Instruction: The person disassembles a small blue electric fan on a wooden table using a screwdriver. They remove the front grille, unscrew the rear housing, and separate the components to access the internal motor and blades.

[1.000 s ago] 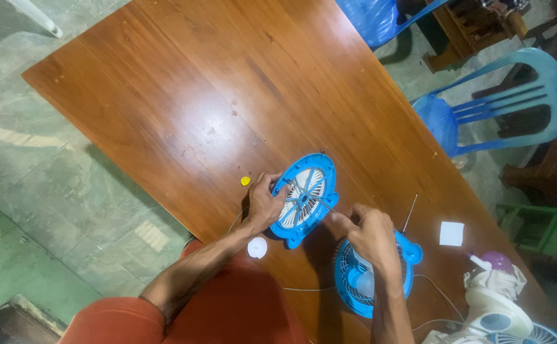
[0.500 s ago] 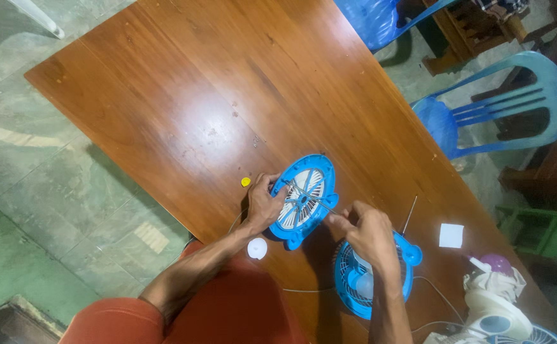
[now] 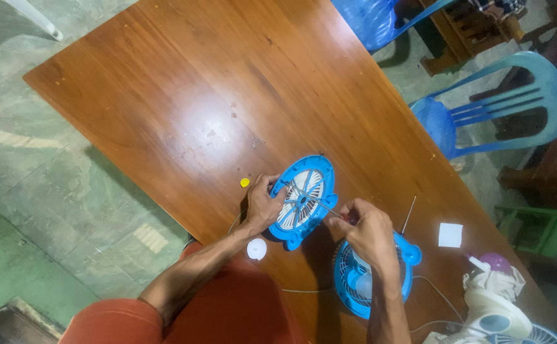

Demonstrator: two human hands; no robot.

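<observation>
A blue fan grille (image 3: 304,200) with white spokes lies on the wooden desk (image 3: 183,95) near its front edge. The left hand (image 3: 262,205) grips its left rim, fingers clamped on it. The right hand (image 3: 367,230) pinches a thin screwdriver (image 3: 320,202) aimed at the hub. Beside: blue fan body (image 3: 406,255), yellow cap (image 3: 244,183), white cap (image 3: 257,248)

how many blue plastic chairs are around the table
2. One blue plastic chair stands at the table's right side; another blue plastic chair is at the top edge, cut off by the frame. More may sit out of view.
</observation>
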